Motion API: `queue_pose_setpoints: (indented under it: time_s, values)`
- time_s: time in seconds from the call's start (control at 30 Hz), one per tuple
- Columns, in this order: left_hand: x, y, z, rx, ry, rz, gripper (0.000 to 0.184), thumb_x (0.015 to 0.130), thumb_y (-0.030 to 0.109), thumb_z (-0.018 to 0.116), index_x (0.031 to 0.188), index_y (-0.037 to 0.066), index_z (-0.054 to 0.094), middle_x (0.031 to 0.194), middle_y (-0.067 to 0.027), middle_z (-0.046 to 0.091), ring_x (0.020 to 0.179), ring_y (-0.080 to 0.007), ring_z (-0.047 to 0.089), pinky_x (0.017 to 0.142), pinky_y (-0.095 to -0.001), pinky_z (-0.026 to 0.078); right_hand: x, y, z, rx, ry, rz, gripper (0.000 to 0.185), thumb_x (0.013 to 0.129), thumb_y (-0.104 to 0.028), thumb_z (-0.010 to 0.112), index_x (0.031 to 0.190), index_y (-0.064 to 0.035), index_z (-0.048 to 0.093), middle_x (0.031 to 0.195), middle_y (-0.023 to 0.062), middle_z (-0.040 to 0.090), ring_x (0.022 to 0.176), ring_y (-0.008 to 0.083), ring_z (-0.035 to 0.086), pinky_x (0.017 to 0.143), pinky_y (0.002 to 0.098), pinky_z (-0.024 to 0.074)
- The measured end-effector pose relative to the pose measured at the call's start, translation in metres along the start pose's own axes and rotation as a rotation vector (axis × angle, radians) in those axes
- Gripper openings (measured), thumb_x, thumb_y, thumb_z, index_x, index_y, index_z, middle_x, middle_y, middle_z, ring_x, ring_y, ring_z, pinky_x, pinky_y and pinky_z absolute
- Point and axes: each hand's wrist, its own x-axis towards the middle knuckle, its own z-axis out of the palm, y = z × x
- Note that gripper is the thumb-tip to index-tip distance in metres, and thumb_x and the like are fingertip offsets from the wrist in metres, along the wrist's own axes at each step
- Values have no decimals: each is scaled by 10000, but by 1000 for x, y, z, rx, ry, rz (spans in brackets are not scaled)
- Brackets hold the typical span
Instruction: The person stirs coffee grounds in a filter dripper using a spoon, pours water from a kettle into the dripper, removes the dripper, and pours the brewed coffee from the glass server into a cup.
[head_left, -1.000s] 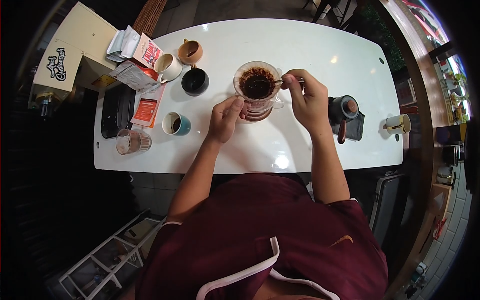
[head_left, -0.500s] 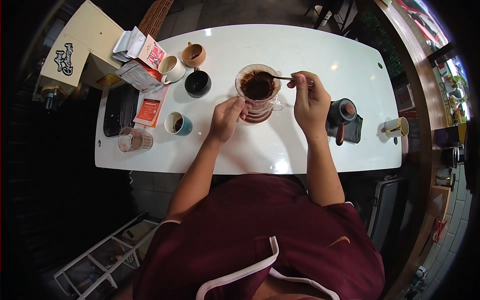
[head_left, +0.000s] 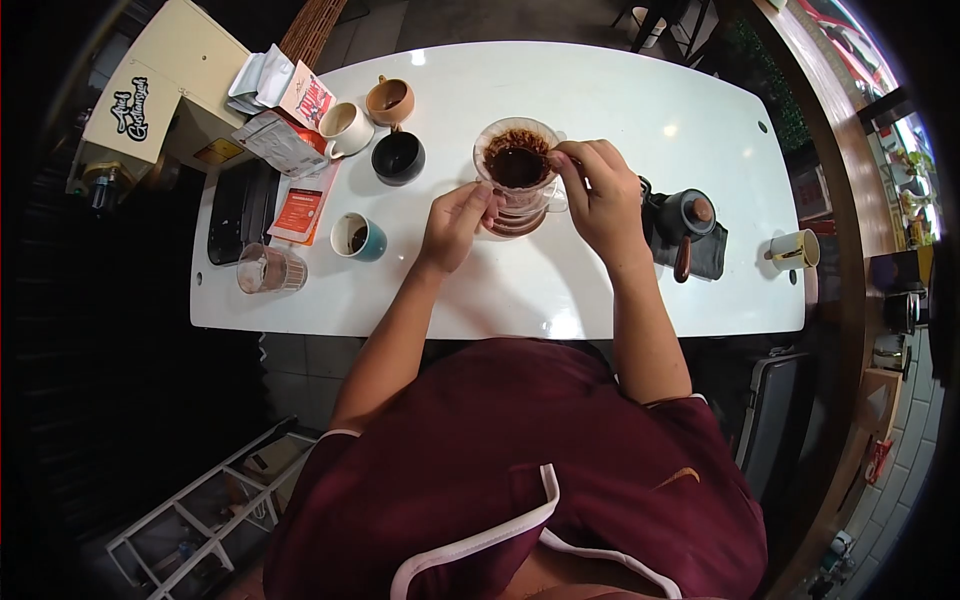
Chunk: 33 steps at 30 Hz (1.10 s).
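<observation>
A clear coffee dripper (head_left: 549, 135) lined with dark wet coffee grounds (head_left: 517, 165) sits on top of a glass server (head_left: 520, 222). My left hand (head_left: 458, 225) is closed, its thumb and fingers pinching the lower left side of the dripper. Over the dripper's right rim, my right hand (head_left: 600, 195) grips a spoon (head_left: 553, 160) by its handle. The spoon's bowl is down in the coffee and cannot be made out. My right fingers cover most of the handle.
Left on the white table (head_left: 450, 90) are a tan cup (head_left: 378, 104), a white mug (head_left: 345, 143), a black cup (head_left: 397, 172), a blue cup (head_left: 374, 243), a ribbed glass (head_left: 272, 270) and coffee bags (head_left: 285, 140). Rightward are a dark lidded pot (head_left: 685, 215) and a patterned cup (head_left: 795, 250).
My right hand has moved left and slightly down, closer to the dripper. The spoon's bowl, visible above the grounds before, has gone down into the coffee. My left hand keeps its hold.
</observation>
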Motion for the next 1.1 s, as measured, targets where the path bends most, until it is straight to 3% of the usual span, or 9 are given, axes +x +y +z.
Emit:
queue_pose_setpoints:
  time_s: [0.17, 0.33, 0.57, 0.7, 0.77, 1.1]
  values:
    - [1, -2, -1, 2, -4, 4, 395, 985, 337, 470, 882, -7, 635, 737, 18, 545, 687, -59, 474, 606, -193, 370, 7, 3, 2, 1, -68, -47, 98, 844, -109, 652, 859, -13, 650, 723, 116, 616, 670, 254, 563, 597, 350, 462]
    - [0, -2, -1, 7, 0, -3, 394, 984, 338, 474, 885, -7, 635, 742, 14, 550, 690, -60, 477, 614, -192, 375, 10, 10, 9, 93, 10, 121, 121, 876, -107, 619, 846, 9, 638, 666, 142, 598, 586, 250, 570, 547, 341, 452]
    - [0, 1, 0, -6, 2, -3, 391, 979, 339, 484, 884, -9, 635, 751, 9, 562, 692, -62, 484, 625, -192, 387, 11, 11, 16, 151, 90, 319, 229, 932, -145, 565, 787, 29, 591, 556, 97, 549, 471, 98, 469, 472, 254, 387]
    - [0, -2, -1, 8, 5, -18, 387, 980, 335, 483, 886, -8, 637, 741, 10, 561, 690, -61, 488, 626, -194, 391, 9, 17, 18, 155, 99, 377, 251, 937, -160, 557, 775, 30, 585, 563, 84, 564, 487, 79, 468, 480, 245, 386]
    - [-1, 0, -1, 11, 9, -19, 384, 980, 332, 483, 888, -7, 638, 738, 10, 561, 691, -60, 489, 624, -194, 390, 8, 16, 16, 214, 52, 519, 290, 966, -210, 525, 834, 37, 600, 657, 49, 609, 605, 83, 565, 579, 225, 442]
    - [-1, 1, 1, 20, 19, -22, 375, 978, 326, 485, 896, -5, 643, 729, 11, 561, 689, -60, 489, 620, -200, 392, 5, 16, 14, 330, 153, 663, 306, 969, -217, 517, 828, 43, 597, 697, 40, 593, 625, 85, 555, 583, 223, 430]
